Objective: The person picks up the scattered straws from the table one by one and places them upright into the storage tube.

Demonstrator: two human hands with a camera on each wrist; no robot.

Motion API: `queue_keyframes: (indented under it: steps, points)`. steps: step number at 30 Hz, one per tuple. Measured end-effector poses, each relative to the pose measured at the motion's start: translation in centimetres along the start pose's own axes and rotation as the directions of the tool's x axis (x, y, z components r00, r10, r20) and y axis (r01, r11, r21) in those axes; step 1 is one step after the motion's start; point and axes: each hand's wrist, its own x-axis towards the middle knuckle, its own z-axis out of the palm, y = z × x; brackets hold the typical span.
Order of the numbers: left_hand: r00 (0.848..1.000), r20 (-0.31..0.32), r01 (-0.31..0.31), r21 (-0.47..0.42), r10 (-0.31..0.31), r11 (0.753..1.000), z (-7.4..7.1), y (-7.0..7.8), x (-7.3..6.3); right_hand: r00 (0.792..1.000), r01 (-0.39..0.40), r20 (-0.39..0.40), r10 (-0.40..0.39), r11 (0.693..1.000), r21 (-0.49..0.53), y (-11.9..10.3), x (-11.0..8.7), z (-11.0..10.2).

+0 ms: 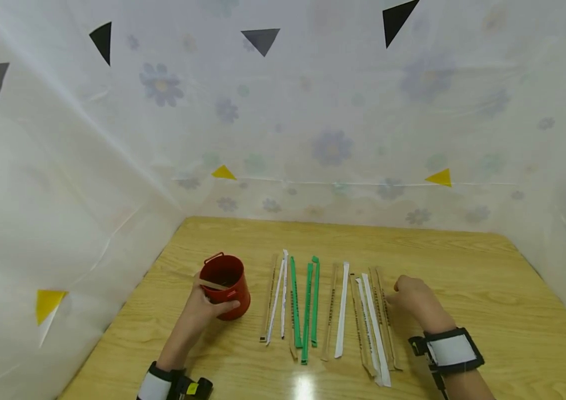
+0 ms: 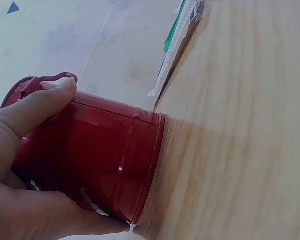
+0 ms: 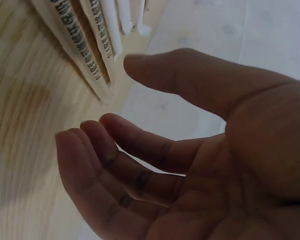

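A small red metal bucket (image 1: 246,300) with small side handles stands on the wooden table at the left. My left hand (image 1: 202,306) grips its side, thumb along the near wall and near a handle in the left wrist view (image 2: 35,115). Inside the bucket mouth lies a tan strip (image 1: 213,285) that slants up at the rim. My right hand (image 1: 415,300) hovers at the right end of the row, beside the brown paper-wrapped straws (image 1: 383,311). In the right wrist view its fingers (image 3: 125,170) are loosely curled with nothing between them and the thumb.
Along the table's middle lie several slim paper-wrapped straws: white ones (image 1: 342,311), green ones (image 1: 307,311) and brown ones (image 1: 330,311), roughly parallel. A pale flowered sheet (image 1: 313,111) with black, grey and yellow triangles surrounds the table (image 1: 488,289) at the back and sides.
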Motion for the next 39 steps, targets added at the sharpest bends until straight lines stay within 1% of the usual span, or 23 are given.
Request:
queue_keyframes:
  steps: [3,6,10,14,16,21,26,33,37,39]
  points:
    - [1.0,-0.001,0.002,-0.002,-0.002,1.0,0.1,0.0,-0.1,1.0,-0.012,0.019,0.011,0.999,0.05,0.5,-0.2,0.6]
    - [1.0,-0.002,0.015,-0.012,-0.015,1.0,0.1,-0.1,-0.1,0.999,-0.015,0.032,0.013,0.997,0.073,0.9,-0.3,1.1]
    - [1.0,-0.003,0.026,-0.025,-0.026,0.999,0.1,-0.2,0.0,1.0,0.011,-0.002,-0.011,0.998,0.055,1.3,0.0,1.7]
    - [1.0,0.004,0.02,-0.028,-0.02,0.999,0.0,-0.3,0.1,0.998,0.032,-0.049,-0.03,0.998,0.047,1.6,0.3,2.3]
    - [1.0,0.008,0.016,-0.025,-0.015,1.0,0.0,-0.4,0.1,0.997,0.041,-0.067,-0.039,0.998,0.036,1.5,0.4,2.5]
    - [1.0,-0.011,0.016,0.006,-0.016,1.0,-0.1,-0.4,-0.2,0.992,0.068,-0.106,-0.07,0.998,-0.016,1.0,0.6,2.9]
    - [1.0,-0.011,0.02,0.018,-0.02,1.0,0.0,-0.3,-0.1,0.994,0.049,-0.1,-0.05,0.999,-0.005,0.5,0.7,3.1]
    - [1.0,0.01,0.013,-0.017,-0.012,1.0,-0.1,-0.4,0.1,0.995,0.032,-0.098,-0.032,0.999,0.005,0.2,0.9,3.1]
    - [1.0,0.002,0.017,-0.001,-0.017,1.0,-0.1,-0.2,0.1,0.995,0.024,-0.099,-0.023,1.0,0.014,0.1,0.8,3.0]
    - [1.0,-0.008,0.016,0.003,-0.016,1.0,0.0,-0.1,0.1,0.994,0.024,-0.112,-0.02,0.999,0.028,0.0,0.7,2.8]
